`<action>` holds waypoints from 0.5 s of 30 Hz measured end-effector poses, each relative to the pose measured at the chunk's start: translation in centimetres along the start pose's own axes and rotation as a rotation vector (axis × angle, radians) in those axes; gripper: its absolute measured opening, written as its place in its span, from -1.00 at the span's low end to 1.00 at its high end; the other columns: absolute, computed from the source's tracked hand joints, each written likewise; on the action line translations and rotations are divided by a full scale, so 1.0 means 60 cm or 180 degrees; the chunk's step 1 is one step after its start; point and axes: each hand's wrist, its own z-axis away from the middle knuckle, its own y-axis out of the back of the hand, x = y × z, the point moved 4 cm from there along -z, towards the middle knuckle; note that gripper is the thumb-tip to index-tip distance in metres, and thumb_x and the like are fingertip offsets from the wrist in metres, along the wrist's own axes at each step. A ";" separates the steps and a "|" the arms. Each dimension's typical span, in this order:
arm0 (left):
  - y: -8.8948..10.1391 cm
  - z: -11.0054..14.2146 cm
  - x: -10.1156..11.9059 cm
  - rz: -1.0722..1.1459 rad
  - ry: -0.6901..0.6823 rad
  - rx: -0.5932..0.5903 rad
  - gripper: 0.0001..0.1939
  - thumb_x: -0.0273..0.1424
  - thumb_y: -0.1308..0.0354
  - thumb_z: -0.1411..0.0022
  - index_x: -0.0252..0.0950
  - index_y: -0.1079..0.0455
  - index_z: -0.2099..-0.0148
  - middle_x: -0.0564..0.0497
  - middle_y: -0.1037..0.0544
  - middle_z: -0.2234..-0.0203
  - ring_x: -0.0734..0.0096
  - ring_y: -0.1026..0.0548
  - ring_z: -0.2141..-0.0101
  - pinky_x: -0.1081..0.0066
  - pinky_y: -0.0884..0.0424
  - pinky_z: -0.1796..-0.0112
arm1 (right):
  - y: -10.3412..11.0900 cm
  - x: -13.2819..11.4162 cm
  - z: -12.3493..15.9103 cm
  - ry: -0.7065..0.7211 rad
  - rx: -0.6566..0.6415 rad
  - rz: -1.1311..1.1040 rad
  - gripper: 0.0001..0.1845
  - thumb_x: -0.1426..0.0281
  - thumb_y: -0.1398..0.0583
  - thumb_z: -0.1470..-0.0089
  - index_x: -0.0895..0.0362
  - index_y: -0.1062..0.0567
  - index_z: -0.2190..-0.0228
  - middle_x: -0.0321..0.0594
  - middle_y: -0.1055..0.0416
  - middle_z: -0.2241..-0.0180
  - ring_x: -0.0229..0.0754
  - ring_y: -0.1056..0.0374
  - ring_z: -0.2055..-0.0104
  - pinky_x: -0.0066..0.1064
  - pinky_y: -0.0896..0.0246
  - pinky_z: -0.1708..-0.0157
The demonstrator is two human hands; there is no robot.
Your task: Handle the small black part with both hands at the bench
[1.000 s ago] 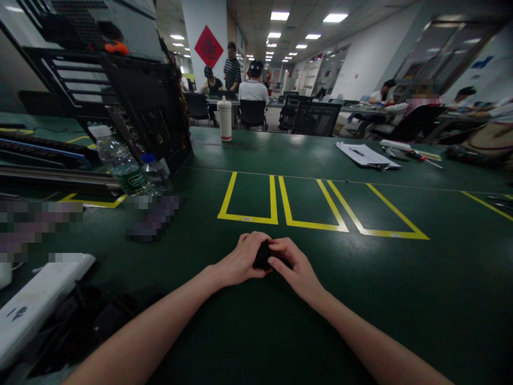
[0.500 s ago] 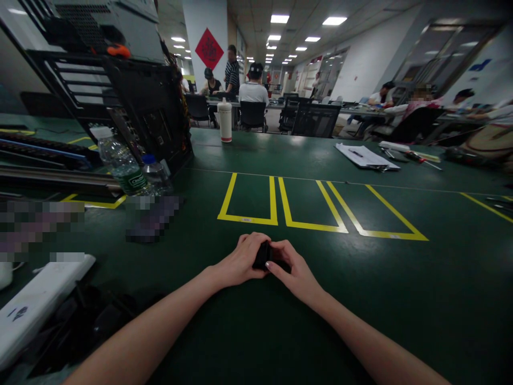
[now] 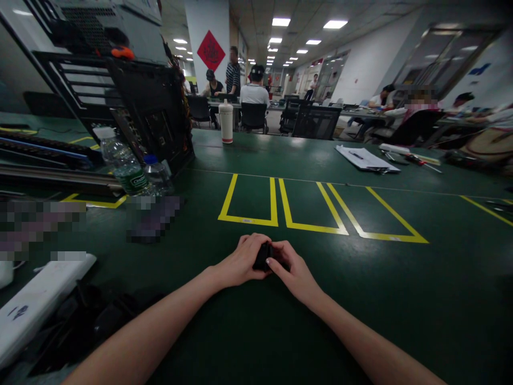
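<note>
A small black object (image 3: pixel 262 256), boxy in outline, is held between my two hands low over the green table (image 3: pixel 248 326). Its kind I cannot make out, since fingers cover much of it. From the left, my left hand (image 3: pixel 243 261) curls round it, fingers over the top and thumb along the near side. On the other side, my right hand (image 3: pixel 295 270) pinches its right end with thumb and index finger. Just beyond the hands, yellow tape outlines (image 3: pixel 248 221) mark the tabletop.
At the left stand an open computer case (image 3: pixel 148 117), a water bottle (image 3: pixel 124 166) and a smaller blue-capped bottle (image 3: pixel 157 176). A white power-strip-like bar (image 3: pixel 36 305) lies near left. Farther back are a white tumbler (image 3: pixel 226 123) and a clipboard (image 3: pixel 364 158). Several people sit or stand beyond.
Both hands keep nearly the same grip on the black object. The whole view has shifted very slightly.
</note>
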 end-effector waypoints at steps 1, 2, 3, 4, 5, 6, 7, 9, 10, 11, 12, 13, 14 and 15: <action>0.001 0.000 0.000 0.0001 0.0006 -0.0004 -0.42 -0.48 -0.20 0.01 -0.21 0.00 -0.02 -0.05 -0.23 0.10 0.22 -0.23 0.09 0.18 -0.14 0.05 | 0.000 -0.001 0.001 0.0034 -0.0022 0.0017 -0.80 0.40 -0.08 -0.03 0.08 -0.28 0.22 -0.26 -0.32 0.24 -0.18 -0.30 0.17 -0.26 -0.24 0.14; 0.002 0.001 0.001 0.0001 0.0012 -0.0012 -0.41 -0.48 -0.20 0.02 -0.21 0.00 -0.02 -0.05 -0.23 0.09 0.22 -0.23 0.08 0.18 -0.14 0.05 | 0.000 -0.002 0.002 0.0080 -0.0017 0.0034 -0.79 0.40 -0.09 -0.03 0.08 -0.27 0.23 -0.26 -0.32 0.24 -0.18 -0.30 0.18 -0.26 -0.25 0.16; 0.003 0.001 0.002 -0.0001 0.0015 -0.0026 -0.41 -0.48 -0.20 0.02 -0.21 0.00 -0.02 -0.05 -0.22 0.09 0.21 -0.23 0.08 0.18 -0.14 0.05 | 0.000 -0.002 0.003 0.0140 0.0008 0.0056 -0.78 0.40 -0.10 -0.02 0.07 -0.27 0.23 -0.25 -0.31 0.24 -0.19 -0.30 0.19 -0.27 -0.25 0.16; 0.004 0.001 0.003 -0.0006 0.0007 -0.0047 -0.42 -0.47 -0.20 0.01 -0.21 0.00 -0.02 -0.05 -0.22 0.09 0.21 -0.23 0.07 0.18 -0.14 0.05 | 0.001 -0.002 0.004 0.0216 0.0051 0.0090 -0.77 0.41 -0.11 0.00 0.07 -0.28 0.23 -0.25 -0.29 0.22 -0.19 -0.29 0.18 -0.27 -0.25 0.16; 0.005 0.000 0.004 -0.0013 -0.0012 -0.0074 -0.43 -0.47 -0.19 0.00 -0.21 0.00 -0.02 -0.06 -0.23 0.09 0.22 -0.23 0.07 0.18 -0.13 0.04 | 0.002 -0.002 0.004 0.0301 0.0114 0.0139 -0.77 0.42 -0.12 0.01 0.07 -0.28 0.23 -0.24 -0.27 0.21 -0.18 -0.28 0.17 -0.27 -0.25 0.16; 0.005 0.000 0.005 -0.0022 -0.0045 -0.0096 -0.45 -0.46 -0.18 -0.02 -0.21 -0.01 -0.02 -0.06 -0.23 0.09 0.23 -0.24 0.07 0.18 -0.12 0.04 | 0.002 -0.002 0.004 0.0375 0.0169 0.0202 -0.78 0.43 -0.12 0.01 0.07 -0.30 0.25 -0.24 -0.26 0.20 -0.18 -0.27 0.17 -0.26 -0.25 0.16; 0.005 0.000 0.007 -0.0033 -0.0078 -0.0094 -0.46 -0.45 -0.17 -0.03 -0.21 -0.01 -0.02 -0.06 -0.24 0.09 0.24 -0.25 0.08 0.19 -0.12 0.03 | 0.003 -0.001 0.005 0.0435 0.0219 0.0265 -0.80 0.44 -0.13 0.02 0.06 -0.31 0.27 -0.23 -0.25 0.19 -0.17 -0.26 0.16 -0.26 -0.25 0.16; 0.005 -0.001 0.007 -0.0053 -0.0113 -0.0022 -0.46 -0.46 -0.18 -0.02 -0.21 -0.01 -0.01 -0.05 -0.25 0.11 0.26 -0.26 0.09 0.20 -0.11 0.03 | 0.004 -0.001 0.004 0.0467 0.0301 0.0335 -0.83 0.45 -0.13 0.03 0.06 -0.32 0.30 -0.23 -0.25 0.19 -0.16 -0.25 0.16 -0.24 -0.24 0.16; 0.005 -0.002 0.007 -0.0053 -0.0105 0.0017 -0.45 -0.47 -0.19 -0.01 -0.21 -0.01 -0.01 -0.04 -0.25 0.11 0.26 -0.26 0.10 0.20 -0.12 0.03 | 0.005 0.000 0.003 0.0424 0.0323 0.0334 -0.82 0.44 -0.13 0.03 0.06 -0.32 0.30 -0.23 -0.25 0.20 -0.16 -0.25 0.16 -0.24 -0.25 0.17; 0.004 -0.002 0.006 -0.0045 -0.0081 0.0043 -0.44 -0.47 -0.20 0.01 -0.20 -0.02 0.00 -0.04 -0.26 0.11 0.25 -0.27 0.10 0.20 -0.13 0.04 | 0.005 0.000 0.003 0.0344 0.0330 0.0309 -0.80 0.44 -0.13 0.03 0.06 -0.31 0.28 -0.23 -0.26 0.20 -0.16 -0.26 0.17 -0.23 -0.25 0.17; 0.003 -0.002 0.005 -0.0031 -0.0050 0.0055 -0.43 -0.48 -0.20 0.02 -0.19 -0.02 0.00 -0.03 -0.26 0.11 0.24 -0.27 0.10 0.19 -0.14 0.05 | 0.005 0.001 0.002 0.0250 0.0328 0.0273 -0.77 0.43 -0.13 0.03 0.06 -0.29 0.25 -0.23 -0.27 0.20 -0.16 -0.27 0.17 -0.22 -0.25 0.17; 0.003 -0.002 0.004 -0.0014 -0.0020 0.0057 -0.42 -0.48 -0.21 0.03 -0.19 -0.01 0.00 -0.03 -0.26 0.11 0.22 -0.26 0.10 0.18 -0.15 0.06 | 0.005 0.001 0.002 0.0155 0.0306 0.0240 -0.73 0.42 -0.13 0.02 0.06 -0.27 0.21 -0.22 -0.28 0.20 -0.16 -0.27 0.17 -0.22 -0.25 0.16; 0.002 -0.002 0.003 0.0004 0.0001 0.0039 -0.42 -0.48 -0.21 0.03 -0.18 -0.01 0.00 -0.04 -0.25 0.11 0.21 -0.26 0.09 0.17 -0.15 0.06 | 0.005 0.001 0.002 0.0073 0.0264 0.0228 -0.71 0.41 -0.12 0.01 0.06 -0.26 0.18 -0.22 -0.29 0.20 -0.15 -0.28 0.17 -0.21 -0.24 0.16; 0.002 -0.002 0.002 0.0021 0.0013 0.0017 -0.42 -0.48 -0.21 0.02 -0.18 -0.01 -0.01 -0.04 -0.25 0.10 0.20 -0.26 0.09 0.17 -0.15 0.07 | 0.004 0.000 0.002 0.0019 0.0215 0.0237 -0.70 0.41 -0.11 0.00 0.06 -0.25 0.16 -0.22 -0.29 0.19 -0.15 -0.28 0.16 -0.21 -0.24 0.15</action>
